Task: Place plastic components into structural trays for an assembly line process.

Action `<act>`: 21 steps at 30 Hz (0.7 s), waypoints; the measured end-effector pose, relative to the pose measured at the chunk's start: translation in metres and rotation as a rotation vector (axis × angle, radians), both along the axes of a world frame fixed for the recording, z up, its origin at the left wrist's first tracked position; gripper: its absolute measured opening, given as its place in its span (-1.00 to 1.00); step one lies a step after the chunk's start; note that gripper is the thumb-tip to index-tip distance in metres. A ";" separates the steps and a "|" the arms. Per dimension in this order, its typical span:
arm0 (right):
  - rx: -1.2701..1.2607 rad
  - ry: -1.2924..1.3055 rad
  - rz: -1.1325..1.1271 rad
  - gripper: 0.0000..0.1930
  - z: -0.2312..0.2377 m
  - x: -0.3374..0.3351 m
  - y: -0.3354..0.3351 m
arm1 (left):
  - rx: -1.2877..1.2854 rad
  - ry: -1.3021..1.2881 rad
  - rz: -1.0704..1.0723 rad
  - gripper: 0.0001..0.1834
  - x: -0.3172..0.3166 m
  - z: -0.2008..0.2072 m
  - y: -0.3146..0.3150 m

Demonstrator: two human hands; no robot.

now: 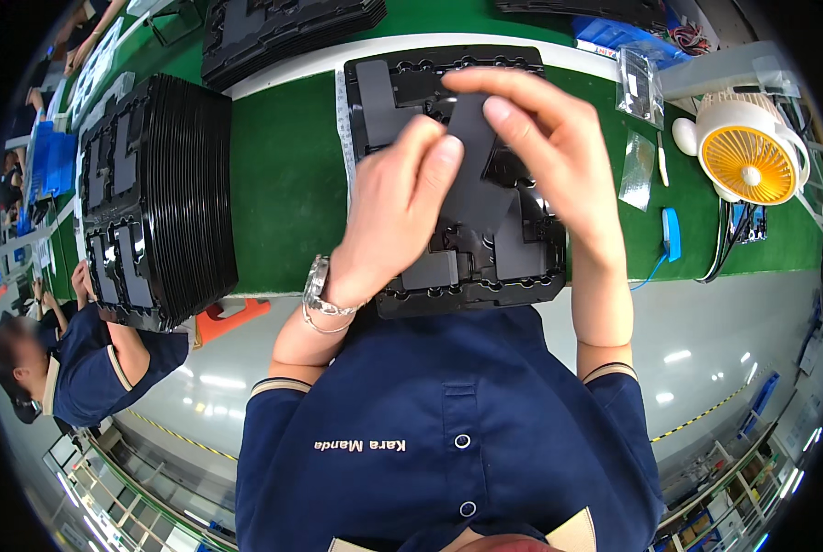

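A dark grey, flat, angled piece (478, 175) is raised at a slant over a black moulded tray (471, 296). My left hand (388, 207) is closed, thumb and forefinger pinched at the piece's left edge. At its upper end is my right hand (568, 138), with the thumb on the piece and the forefinger stretched above it; the other fingers are partly hidden. Similar grey pieces lie in the tray's pockets: one at the upper left (375, 97), one at the lower left (430, 271) and one at the lower right (522, 253).
A tall stack of black trays (186, 193) stands on the green bench (283, 175) at left, more trays (283, 32) behind. A white fan (747, 152), a clear bag (640, 83) and a blue corded tool (672, 235) lie right. A co-worker (108, 363) is at far left.
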State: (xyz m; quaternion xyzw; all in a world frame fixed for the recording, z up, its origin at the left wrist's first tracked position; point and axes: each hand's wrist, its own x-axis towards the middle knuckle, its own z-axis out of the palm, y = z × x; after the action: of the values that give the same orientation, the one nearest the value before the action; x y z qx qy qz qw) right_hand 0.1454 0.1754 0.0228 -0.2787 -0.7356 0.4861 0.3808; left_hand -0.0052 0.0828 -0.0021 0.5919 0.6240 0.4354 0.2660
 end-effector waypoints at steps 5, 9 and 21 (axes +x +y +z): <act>0.219 -0.283 -0.252 -0.79 -0.020 0.027 0.074 | 0.084 0.593 0.113 -0.51 -0.046 -0.035 0.019; 0.151 -0.364 -0.124 -0.82 -0.052 0.029 0.090 | 0.042 0.663 -0.019 -0.52 -0.038 -0.038 0.006; 0.522 -0.520 -0.145 -0.92 -0.027 0.017 -0.005 | 0.097 0.450 0.178 -0.62 -0.047 -0.032 -0.032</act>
State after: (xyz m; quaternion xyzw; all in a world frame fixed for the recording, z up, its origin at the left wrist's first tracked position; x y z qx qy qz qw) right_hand 0.1623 0.1702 -0.0038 -0.3379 -0.8851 0.1669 0.2730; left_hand -0.0524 0.0508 -0.0341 0.6288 0.6956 0.3436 0.0524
